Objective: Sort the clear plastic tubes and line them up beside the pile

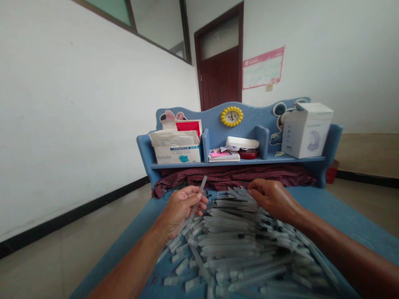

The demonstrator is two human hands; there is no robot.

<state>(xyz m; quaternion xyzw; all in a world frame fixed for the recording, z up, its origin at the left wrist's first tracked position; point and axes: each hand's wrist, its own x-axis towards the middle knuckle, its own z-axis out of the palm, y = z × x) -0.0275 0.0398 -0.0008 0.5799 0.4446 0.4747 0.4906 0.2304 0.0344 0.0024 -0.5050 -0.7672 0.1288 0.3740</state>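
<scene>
My left hand [187, 204] is closed around a slim translucent plastic tube [203, 183], which looks like a pen barrel and slants up past the thumb. On the far right side of the pile, my right hand [270, 197] pinches thumb and fingers together; what lies between the fingertips is too small to make out. Between and below both hands spreads a large pile of similar frosted tubes [229, 241], some with black parts in them. Shorter clear cap-like pieces [182, 265] are scattered along its left side. The pile's lower right part is blurred.
The blue desk [124, 245] has a raised back shelf [218, 163] holding a mask box [177, 153], papers [223, 157], a red round tin [248, 154] and a white box [308, 131]. Bunched checked cloth [183, 177] lies under the shelf. A yellow flower-shaped clock [231, 116] is on the backboard.
</scene>
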